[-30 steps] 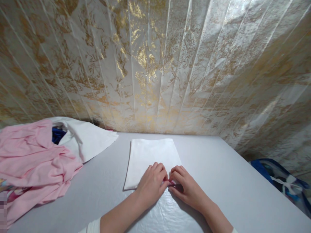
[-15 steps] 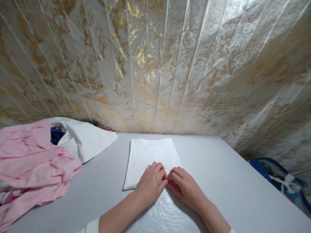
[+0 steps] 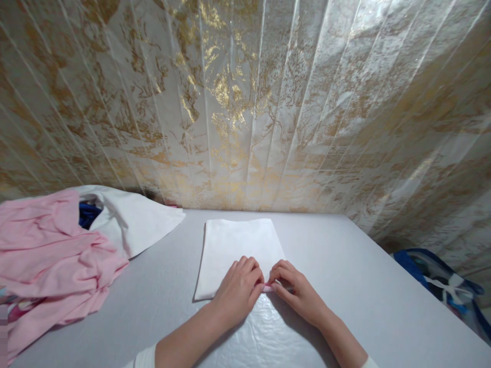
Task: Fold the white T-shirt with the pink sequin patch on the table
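A folded white cloth (image 3: 238, 243) lies flat in front of me as a neat block. My left hand (image 3: 241, 281) rests on its near edge, thumb and fingers pinched together there. At the near right corner, the fingers and thumb of my right hand (image 3: 287, 286) close on the same edge. Between the two hands a small pink strip (image 3: 267, 289) shows at the cloth's edge. Both hands cover much of that near edge, so how the layers lie there is hidden.
Left on the table (image 3: 161, 286) lies a heap with a pink garment (image 3: 69, 255), a white cloth (image 3: 138, 220) and some dark blue fabric (image 3: 89, 214). A blue-trimmed clear bag (image 3: 441, 281) sits beyond the table's right edge. A gold-patterned covering (image 3: 245, 102) hangs behind.
My right hand has shifted slightly to the right along the cloth's near edge, and the pink strip between the hands has come into view. My left hand stays almost still.
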Motion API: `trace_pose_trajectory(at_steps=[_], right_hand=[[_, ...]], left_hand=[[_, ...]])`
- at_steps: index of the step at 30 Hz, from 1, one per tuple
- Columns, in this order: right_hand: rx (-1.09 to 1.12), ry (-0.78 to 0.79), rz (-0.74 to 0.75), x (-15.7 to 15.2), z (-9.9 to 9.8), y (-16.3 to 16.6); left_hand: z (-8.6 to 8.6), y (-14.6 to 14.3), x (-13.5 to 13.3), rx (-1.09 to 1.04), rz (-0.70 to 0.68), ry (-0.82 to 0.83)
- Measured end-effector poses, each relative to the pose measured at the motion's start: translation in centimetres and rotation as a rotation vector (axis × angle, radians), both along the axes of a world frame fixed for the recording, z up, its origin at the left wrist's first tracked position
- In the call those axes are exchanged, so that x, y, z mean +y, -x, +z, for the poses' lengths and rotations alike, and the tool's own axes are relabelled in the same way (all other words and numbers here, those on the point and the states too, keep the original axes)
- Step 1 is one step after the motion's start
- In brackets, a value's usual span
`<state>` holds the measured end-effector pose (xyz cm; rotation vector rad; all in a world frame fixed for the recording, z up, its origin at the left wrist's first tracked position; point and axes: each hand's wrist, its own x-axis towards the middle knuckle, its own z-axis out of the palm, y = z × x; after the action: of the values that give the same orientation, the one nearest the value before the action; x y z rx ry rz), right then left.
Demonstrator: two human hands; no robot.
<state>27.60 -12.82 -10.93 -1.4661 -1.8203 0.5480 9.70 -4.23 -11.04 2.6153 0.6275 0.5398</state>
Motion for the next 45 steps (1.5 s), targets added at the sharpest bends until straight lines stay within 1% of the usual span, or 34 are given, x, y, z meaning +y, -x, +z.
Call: trace_pose_trajectory(at_steps=[3,7,12,16,20,26,30,35,38,41,45], right_hand=[[0.003,0.025,0.014,0.0,0.2,-0.1],[-0.032,0.032,-0.024,0.1,0.0,0.2],[-0.181,-0.032,-0.119,-0.1,-0.2,0.7],[-0.25,-0.011,-0.157,0.0,-0.5,1.1],[-0.247,0.007,-0.19,0.3,-1.1,1.3],[-0.195,-0.037,-0.194,0.5,-1.8,0.6],[-0.226,-0.049,-0.211,0.5,-1.4,0.4],[-0.335,0.007,-0.212,0.9,-0.7,1.6],[-0.354,0.014,-0.227,1.3,-0.9,1.9],[-0.334,0.003,-0.253,1.6,-1.5,1.6],[-0.296,0.0,-0.278,1.6,-1.7,1.1]], left_hand=[[0.0,0.0,0.0,0.003,-0.001,-0.003],[0.2,0.1,-0.1,0.003,-0.01,0.007],[0.5,1.1,0.0,0.003,-0.014,0.048],[0.8,2.3,0.2,-0.033,-0.008,0.088],[0.6,2.8,0.5,-0.042,0.007,0.083],[0.1,2.7,0.6,-0.022,0.039,0.073],[0.0,2.7,0.6,-0.02,0.043,0.083],[-0.2,2.6,0.6,-0.029,0.06,0.099],[-0.3,2.4,0.6,-0.03,0.082,0.103],[-0.2,2.2,0.7,-0.027,0.098,0.122],[0.0,2.3,1.1,-0.032,0.079,0.174]])
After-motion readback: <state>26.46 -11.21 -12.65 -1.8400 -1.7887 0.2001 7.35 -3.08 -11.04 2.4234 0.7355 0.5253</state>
